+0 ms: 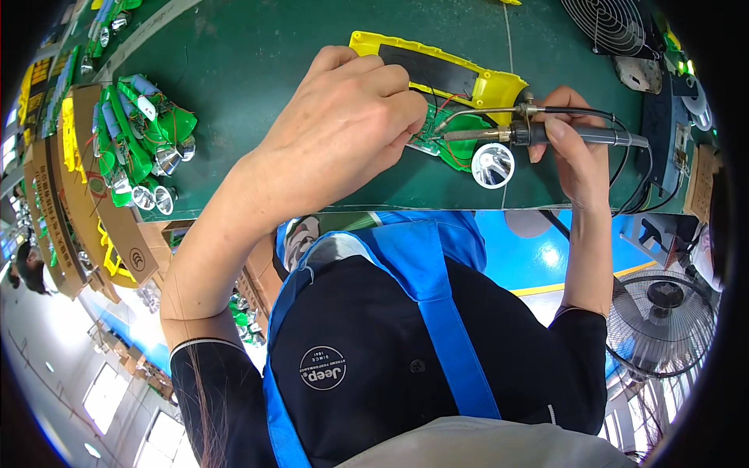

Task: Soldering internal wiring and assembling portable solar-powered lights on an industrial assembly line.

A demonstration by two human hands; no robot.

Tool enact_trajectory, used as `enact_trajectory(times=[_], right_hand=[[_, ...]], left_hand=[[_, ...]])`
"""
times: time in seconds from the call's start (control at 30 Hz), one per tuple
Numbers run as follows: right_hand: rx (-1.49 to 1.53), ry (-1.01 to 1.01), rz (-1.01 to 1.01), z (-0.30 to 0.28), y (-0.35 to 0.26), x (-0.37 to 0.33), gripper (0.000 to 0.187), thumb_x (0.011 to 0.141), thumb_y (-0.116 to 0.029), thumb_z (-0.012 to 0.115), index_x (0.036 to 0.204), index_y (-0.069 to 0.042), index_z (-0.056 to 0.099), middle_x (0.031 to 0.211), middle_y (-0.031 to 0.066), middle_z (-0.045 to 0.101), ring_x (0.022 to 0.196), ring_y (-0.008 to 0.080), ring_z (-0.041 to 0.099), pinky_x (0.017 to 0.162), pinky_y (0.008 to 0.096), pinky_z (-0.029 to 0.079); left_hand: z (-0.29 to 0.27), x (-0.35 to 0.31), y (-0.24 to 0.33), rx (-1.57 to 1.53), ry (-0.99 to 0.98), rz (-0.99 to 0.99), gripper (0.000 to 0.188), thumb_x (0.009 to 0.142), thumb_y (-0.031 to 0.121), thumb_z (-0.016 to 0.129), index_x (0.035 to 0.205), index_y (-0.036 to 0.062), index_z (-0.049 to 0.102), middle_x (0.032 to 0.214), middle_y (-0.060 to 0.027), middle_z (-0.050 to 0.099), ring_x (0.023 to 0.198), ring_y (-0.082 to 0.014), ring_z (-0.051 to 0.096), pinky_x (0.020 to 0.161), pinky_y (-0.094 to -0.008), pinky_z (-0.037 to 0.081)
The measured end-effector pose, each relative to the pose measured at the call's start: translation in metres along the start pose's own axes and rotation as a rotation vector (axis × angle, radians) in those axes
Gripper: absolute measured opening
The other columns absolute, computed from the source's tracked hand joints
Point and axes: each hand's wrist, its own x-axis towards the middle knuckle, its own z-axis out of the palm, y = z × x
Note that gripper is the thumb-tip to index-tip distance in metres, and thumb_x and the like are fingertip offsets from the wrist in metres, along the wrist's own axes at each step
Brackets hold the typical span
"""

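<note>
My right hand grips a soldering iron with a thin solder-feed tube clamped along it. Its tip points left, at a green circuit board lying on the bench. Over the board's left end, my left hand is closed, thumb and fingers pinched together; what they hold is hidden. Thin dark and red wires run from the board beside those fingertips. A round reflector lamp head sits at the board's near edge. Just behind lies a yellow plastic housing with a black panel inside, partly covered by my left hand.
On the green bench, several green boards with reflectors are piled at left, beside a cardboard box with yellow parts. A small fan stands at the far right, near a dark equipment box. Cables trail from the iron.
</note>
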Motion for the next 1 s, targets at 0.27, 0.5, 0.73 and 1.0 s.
enact_trajectory(times=[0.27,0.5,0.73,1.0], right_hand=[[-0.062,-0.01,0.007,0.004,-0.002,-0.002,0.031,0.078,-0.027,0.063,0.083,0.001,0.052,0.064,0.0061,0.054,0.055,0.0103,0.053,0.06,0.0219,0.043],[-0.117,0.018,-0.067,0.005,0.003,-0.009,0.03,0.079,-0.027,0.062,0.086,0.0,0.053,0.06,0.0047,0.055,0.055,0.0112,0.055,0.089,0.0285,0.041],[0.074,0.073,-0.153,-0.013,0.015,-0.017,0.032,0.083,-0.027,0.057,0.09,0.005,0.052,0.082,0.0149,0.054,0.06,0.0157,0.056,0.059,0.0273,0.046],[0.185,0.14,-0.317,-0.013,0.016,-0.014,0.033,0.088,-0.027,0.053,0.1,0.004,0.049,0.073,0.014,0.057,0.061,0.0181,0.055,0.062,0.0291,0.046]], left_hand=[[-0.001,0.003,-0.001,0.02,-0.007,0.012,0.004,0.067,0.005,0.062,0.068,0.0055,0.058,0.07,-0.0067,0.054,0.077,-0.0234,0.056,0.08,-0.0368,0.04],[0.002,0.001,0.0,0.008,0.011,0.007,0.003,0.068,0.004,0.061,0.068,0.0044,0.059,0.069,-0.0078,0.054,0.076,-0.0241,0.056,0.083,-0.0377,0.041],[0.001,0.003,0.0,0.027,-0.002,0.006,0.004,0.068,0.005,0.061,0.067,0.0052,0.058,0.069,-0.0072,0.054,0.076,-0.0239,0.056,0.083,-0.0385,0.04],[-0.012,0.015,-0.015,-0.247,0.01,0.059,0.009,0.073,0.004,0.063,0.081,0.0029,0.06,0.079,-0.0064,0.057,0.076,-0.0221,0.056,0.071,-0.0321,0.045]])
